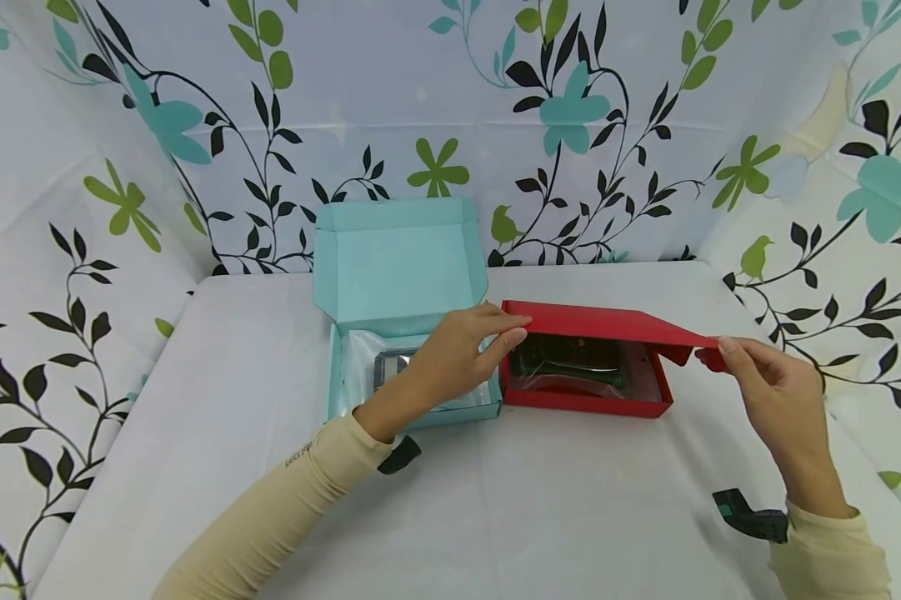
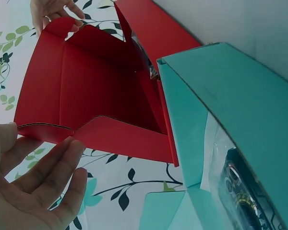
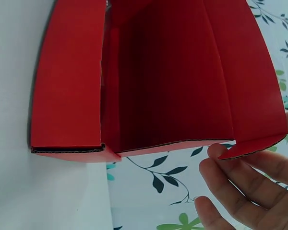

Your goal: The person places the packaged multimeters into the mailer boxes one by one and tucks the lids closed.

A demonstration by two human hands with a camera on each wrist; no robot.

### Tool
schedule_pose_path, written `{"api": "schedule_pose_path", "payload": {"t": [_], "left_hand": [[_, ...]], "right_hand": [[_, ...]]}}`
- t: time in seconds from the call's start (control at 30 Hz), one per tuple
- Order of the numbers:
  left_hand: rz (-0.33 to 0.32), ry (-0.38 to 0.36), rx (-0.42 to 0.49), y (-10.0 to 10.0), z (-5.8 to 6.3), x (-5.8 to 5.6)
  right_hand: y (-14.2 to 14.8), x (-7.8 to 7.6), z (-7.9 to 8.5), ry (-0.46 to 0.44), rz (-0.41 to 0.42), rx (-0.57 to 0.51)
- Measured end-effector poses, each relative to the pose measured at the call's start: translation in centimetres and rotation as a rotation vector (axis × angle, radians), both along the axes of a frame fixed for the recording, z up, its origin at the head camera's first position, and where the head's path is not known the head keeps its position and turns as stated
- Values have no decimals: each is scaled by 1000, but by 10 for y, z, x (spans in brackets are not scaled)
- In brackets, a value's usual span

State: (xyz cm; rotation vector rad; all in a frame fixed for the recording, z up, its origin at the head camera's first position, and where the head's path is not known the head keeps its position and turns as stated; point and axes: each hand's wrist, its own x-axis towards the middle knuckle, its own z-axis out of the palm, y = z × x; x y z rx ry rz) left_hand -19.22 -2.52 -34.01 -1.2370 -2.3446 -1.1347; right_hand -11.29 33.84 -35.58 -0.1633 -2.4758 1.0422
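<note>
A red cardboard box stands on the table with its hinged lid partly raised. My left hand pinches the lid's left front corner between thumb and fingers. At the opposite corner my right hand grips the lid by its small side flap. Under the lid lies a dark green item in clear plastic; the lid hides part of it. Both wrist views look into the lid's bare red inside.
Left of the red box, side by side with it, a teal box stands with its lid upright. It holds a dark device in clear plastic, partly behind my left hand. A leaf-patterned cloth hangs behind the white table.
</note>
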Motion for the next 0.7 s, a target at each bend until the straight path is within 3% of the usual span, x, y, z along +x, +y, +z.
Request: {"api": "schedule_pose_path", "payload": {"t": [0.2, 0.7], "left_hand": [[-32, 22, 19, 1, -7, 1], [2, -8, -52, 5, -18, 7]], "right_hand": [[-1, 1, -3, 3, 7, 21], [3, 4, -14, -68, 7, 39]]}}
